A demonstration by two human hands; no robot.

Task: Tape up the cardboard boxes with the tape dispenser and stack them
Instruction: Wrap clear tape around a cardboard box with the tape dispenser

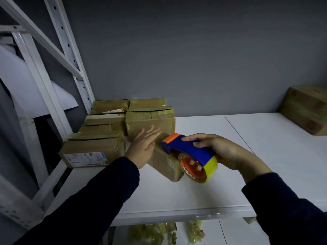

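A small cardboard box [164, 163] lies tilted on the white shelf [177, 195], in front of me. My left hand [144, 147] presses flat against its left side with straight fingers. My right hand [219, 151] grips the blue and orange tape dispenser [187, 149], which carries a yellow tape roll [208, 168]. The dispenser's orange front end sits over the box's top. Several taped cardboard boxes [150, 121] stand stacked at the back left of the shelf.
A larger cardboard box [307, 110] sits at the far right of the shelf. White metal rack posts [74, 55] rise on the left. Crumpled tape scraps [159, 232] lie on the level below. A grey wall closes the back.
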